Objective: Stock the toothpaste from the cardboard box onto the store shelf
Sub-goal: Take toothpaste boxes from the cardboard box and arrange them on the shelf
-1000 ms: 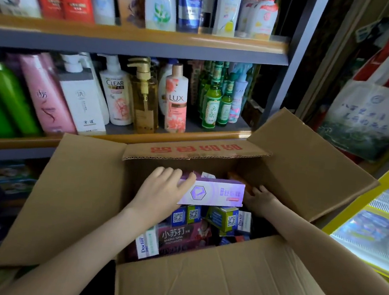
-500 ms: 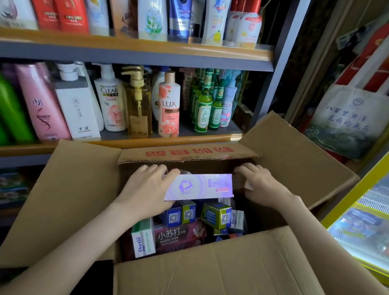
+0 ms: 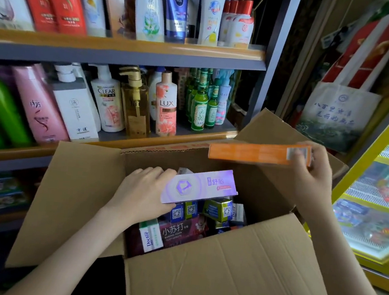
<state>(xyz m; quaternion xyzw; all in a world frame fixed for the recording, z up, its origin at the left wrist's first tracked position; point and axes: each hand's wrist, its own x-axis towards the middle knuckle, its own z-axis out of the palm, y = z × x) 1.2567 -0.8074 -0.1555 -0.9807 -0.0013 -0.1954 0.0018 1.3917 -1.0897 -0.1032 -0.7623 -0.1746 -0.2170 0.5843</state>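
Head view, single frame. An open cardboard box [image 3: 224, 274] is seen in front of the store shelf [image 3: 132, 45], with its flaps folded outward. Two toothpaste cartons are held above the opening, one in each hand.

Left hand [image 3: 143, 191]: curled round the left end of a purple toothpaste carton [image 3: 205, 186], with the fingers laid over the top edge and the thumb beneath. The carton is held roughly level just above the packed stock, and its right end is free.

Right hand [image 3: 310, 175]: an orange toothpaste carton [image 3: 247, 151] is gripped at its right end, the end bearing a barcode panel. It is held level, higher than the purple one, over the far right part of the box — clear of the shelf boards. Its print is blurred and could not be read.

Inside the box, more toothpaste cartons [image 3: 180, 232] are packed. Some are stood on end with QR codes upward, and a maroon one marked "baking soda toothpaste" is laid flat.

The middle shelf board is filled with bottles — a Lux bottle [image 3: 166, 107], a Clear pump bottle [image 3: 107, 102] and small green bottles [image 3: 201, 107]. A cloth tote bag [image 3: 334, 113] is hung at right, and a yellow-framed cabinet [image 3: 370, 212] is noted at far right
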